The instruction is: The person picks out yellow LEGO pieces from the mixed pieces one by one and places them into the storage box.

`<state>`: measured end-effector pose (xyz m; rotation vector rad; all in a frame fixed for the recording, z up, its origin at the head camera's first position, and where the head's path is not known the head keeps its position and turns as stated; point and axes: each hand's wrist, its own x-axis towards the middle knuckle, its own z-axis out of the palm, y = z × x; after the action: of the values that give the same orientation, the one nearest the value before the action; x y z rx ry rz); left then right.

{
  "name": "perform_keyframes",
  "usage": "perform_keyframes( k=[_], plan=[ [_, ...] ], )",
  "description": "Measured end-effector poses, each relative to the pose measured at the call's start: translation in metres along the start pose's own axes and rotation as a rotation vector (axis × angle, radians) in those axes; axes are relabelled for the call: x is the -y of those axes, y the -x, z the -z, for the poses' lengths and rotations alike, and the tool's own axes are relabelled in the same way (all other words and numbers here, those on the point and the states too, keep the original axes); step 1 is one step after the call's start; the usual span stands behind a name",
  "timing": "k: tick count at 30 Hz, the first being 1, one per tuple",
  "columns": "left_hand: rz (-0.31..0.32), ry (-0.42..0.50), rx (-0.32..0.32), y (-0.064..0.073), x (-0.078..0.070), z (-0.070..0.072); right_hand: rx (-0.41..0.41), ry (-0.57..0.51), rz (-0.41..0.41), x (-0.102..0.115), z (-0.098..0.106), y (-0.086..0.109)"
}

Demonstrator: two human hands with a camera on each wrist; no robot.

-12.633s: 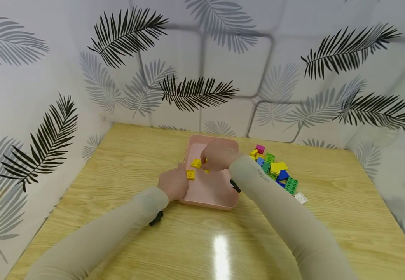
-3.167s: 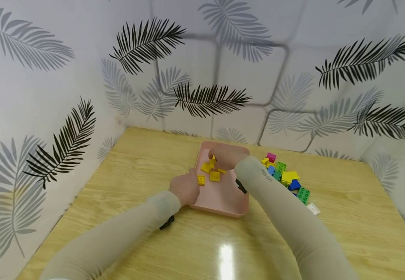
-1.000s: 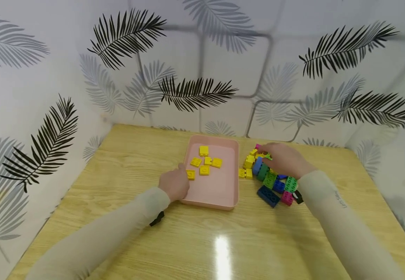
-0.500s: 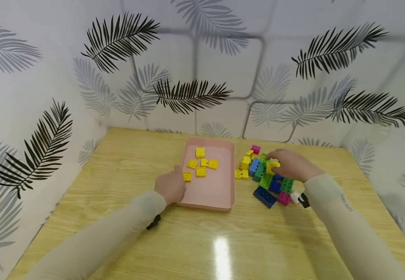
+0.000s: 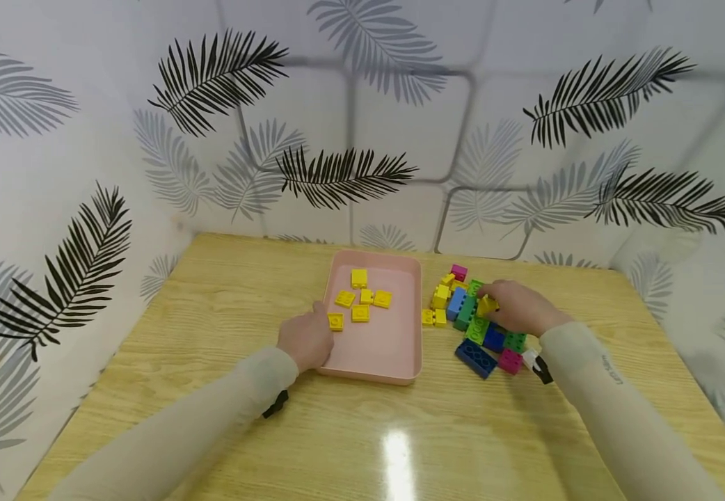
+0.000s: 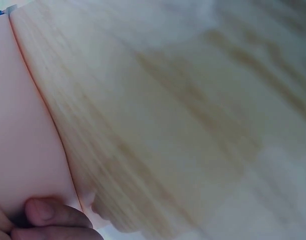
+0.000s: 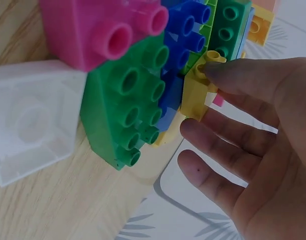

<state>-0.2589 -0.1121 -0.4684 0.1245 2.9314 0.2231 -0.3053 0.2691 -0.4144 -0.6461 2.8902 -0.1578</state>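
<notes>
My left hand (image 5: pixel 306 339) holds the left side of a shallow pink tray (image 5: pixel 378 379); in the left wrist view its curled fingers (image 6: pixel 55 215) lie against the tray wall. Several yellow bricks, one of them a square plate (image 5: pixel 360 314), lie apart in the tray. At the heap right of the tray, my right hand (image 5: pixel 515 306) pinches a yellow brick (image 7: pixel 195 97) between thumb and fingers, in among the other bricks. Beside it are a green brick (image 7: pixel 125 105), blue bricks (image 7: pixel 185 30) and a pink brick (image 7: pixel 97 32).
Close to the tray's right wall lie small yellow bricks (image 5: pixel 434 318). A dark blue brick (image 5: pixel 476 358) and a white piece (image 7: pixel 32 117) lie at the heap's near side. The wooden table (image 5: pixel 243 278) meets a leaf-patterned wall (image 5: pixel 375 104) behind.
My right hand has gone from inside the tray to the heap and now pinches a yellow brick there. More yellow pieces show in the tray. My left hand stays at the tray.
</notes>
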Motion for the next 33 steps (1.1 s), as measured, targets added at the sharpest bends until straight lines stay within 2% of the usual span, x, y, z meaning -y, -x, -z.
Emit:
perform_keyframes(
  k=[6,12,17,23,28,33],
  plan=[
    [0.005,0.008,-0.010,0.000,0.002,-0.001,-0.016,-0.029,-0.013,-0.002,-0.001,-0.003],
    [0.003,0.020,-0.018,0.002,0.006,-0.002,0.028,-0.036,-0.011,0.000,-0.004,-0.007],
    [0.005,0.001,-0.037,0.002,0.007,0.000,0.002,0.003,-0.013,0.002,-0.005,-0.009],
    [-0.002,-0.013,0.003,0.001,0.004,0.001,0.002,0.078,-0.049,0.001,-0.004,-0.007],
    [0.003,-0.008,0.016,0.000,0.003,0.000,-0.025,0.068,-0.033,0.003,0.001,-0.004],
    [-0.004,-0.011,0.012,0.000,0.003,0.000,-0.053,0.022,0.000,0.016,0.012,-0.003]
  ],
)
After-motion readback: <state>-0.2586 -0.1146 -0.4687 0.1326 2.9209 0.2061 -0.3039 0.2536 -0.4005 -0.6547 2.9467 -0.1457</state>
